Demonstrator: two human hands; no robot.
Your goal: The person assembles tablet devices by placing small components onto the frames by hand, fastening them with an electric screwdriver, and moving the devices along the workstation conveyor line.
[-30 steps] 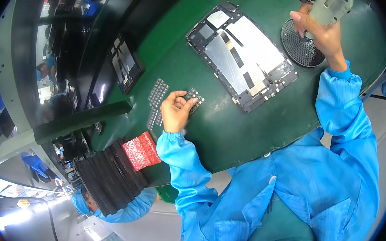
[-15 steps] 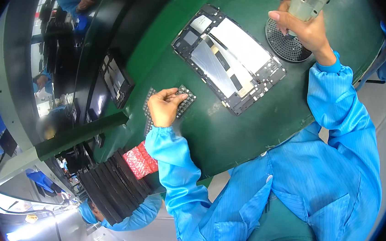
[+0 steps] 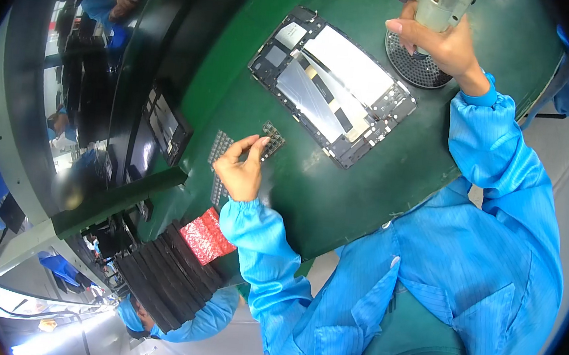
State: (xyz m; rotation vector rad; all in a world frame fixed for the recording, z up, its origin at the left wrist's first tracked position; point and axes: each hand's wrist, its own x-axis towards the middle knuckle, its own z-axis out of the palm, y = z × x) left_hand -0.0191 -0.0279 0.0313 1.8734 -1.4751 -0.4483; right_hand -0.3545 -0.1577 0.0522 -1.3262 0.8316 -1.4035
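My left hand is closed in a pinch, with thumb and forefinger meeting at the left edge of a small dark panel patterned with rows of tiny pieces. Whatever sits between those fingertips is too small to make out. Partly behind this hand lies a second gridded panel. In my right hand is a pale green, handheld power tool, its top cut off by the frame. Beneath it rests a round black perforated dish. Between the hands lies an opened tablet, its inner parts exposed.
A red-and-white wrapped packet and a row of black slabs stand by my left sleeve. Another tablet-like device is on the dark shelf beyond a green bar. A co-worker's blue sleeve shows behind the slabs.
My left hand has drawn back slightly towards me, and more of both gridded panels shows. My right hand keeps its hold on the tool. The whole view has shifted a little.
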